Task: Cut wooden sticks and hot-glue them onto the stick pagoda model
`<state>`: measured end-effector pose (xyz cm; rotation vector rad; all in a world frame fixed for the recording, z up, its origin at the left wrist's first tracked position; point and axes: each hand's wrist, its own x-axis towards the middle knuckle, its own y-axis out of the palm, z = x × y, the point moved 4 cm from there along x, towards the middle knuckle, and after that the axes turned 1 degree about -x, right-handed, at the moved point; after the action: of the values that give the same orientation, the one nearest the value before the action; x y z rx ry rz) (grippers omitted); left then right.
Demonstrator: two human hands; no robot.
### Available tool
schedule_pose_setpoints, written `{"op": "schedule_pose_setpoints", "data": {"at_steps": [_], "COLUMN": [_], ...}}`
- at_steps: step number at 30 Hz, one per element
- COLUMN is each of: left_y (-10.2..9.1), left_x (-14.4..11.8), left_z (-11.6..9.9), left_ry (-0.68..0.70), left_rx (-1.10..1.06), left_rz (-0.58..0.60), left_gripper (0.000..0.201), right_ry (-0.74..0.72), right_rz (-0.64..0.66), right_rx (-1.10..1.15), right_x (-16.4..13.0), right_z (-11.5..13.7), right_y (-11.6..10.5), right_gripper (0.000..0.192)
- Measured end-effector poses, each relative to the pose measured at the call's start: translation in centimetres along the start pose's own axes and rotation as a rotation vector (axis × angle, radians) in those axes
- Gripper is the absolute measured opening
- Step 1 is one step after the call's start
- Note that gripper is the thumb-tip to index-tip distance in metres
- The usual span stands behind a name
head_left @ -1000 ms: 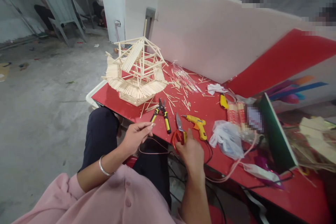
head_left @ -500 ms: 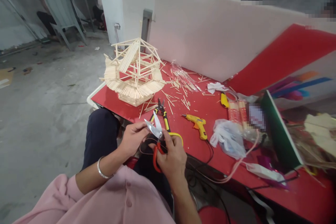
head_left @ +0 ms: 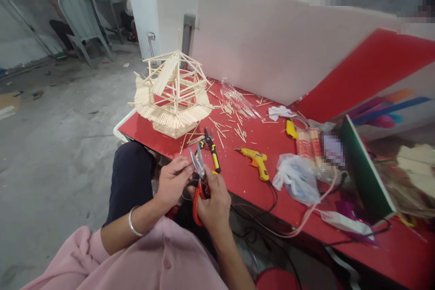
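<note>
Nearest, over the lap and just short of the table edge, the right hand (head_left: pixel 212 201) is wrapped around the red handles of a pair of shears (head_left: pixel 198 176), fingers curled tight on the grips, blades pointing up and slightly parted. Beside it, the left hand (head_left: pixel 173 181) has its thumb and forefinger pressed together right at the blades, pinching something too thin to make out; a silver bangle (head_left: pixel 133 226) sits on that wrist above a pink sleeve. Just past the hands, on the red table (head_left: pixel 390 249), lie yellow-handled pliers (head_left: pixel 211 147), touching a scatter of short wooden sticks (head_left: pixel 234 120). To the right of the pliers rests a yellow glue gun (head_left: pixel 256 163) with its black cord trailing off the near edge, and next to that a crumpled plastic bag (head_left: pixel 295 181). Farther back, at the left corner of the table, stands a house model (head_left: pixel 171 95) built of the same pale sticks, with open roof beams. Behind everything runs a white partition (head_left: pixel 272 45), and far off on the left floor stands a grey chair (head_left: pixel 81 20)
</note>
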<state>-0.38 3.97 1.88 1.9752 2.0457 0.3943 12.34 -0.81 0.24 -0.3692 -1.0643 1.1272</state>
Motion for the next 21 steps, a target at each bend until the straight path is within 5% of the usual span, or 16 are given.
{"op": "schedule_pose_setpoints", "data": {"at_steps": [13,21], "left_y": [-0.4,-0.8], "left_x": [-0.4,-0.8], "left_z": [-1.2,0.4], "left_ry": [0.264,0.124], "left_rx": [0.274,0.133], "left_rz": [-0.015,-0.057], "left_gripper": [0.017,0.018], "right_ry": [-0.012,-0.068], "right_rz": [-0.029,-0.103], "right_rx": [0.093,0.057], "right_x": [-0.1,-0.6], "right_z": [0.9,0.7], "right_y": [0.3,0.9], "right_gripper": [0.051,0.046]}}
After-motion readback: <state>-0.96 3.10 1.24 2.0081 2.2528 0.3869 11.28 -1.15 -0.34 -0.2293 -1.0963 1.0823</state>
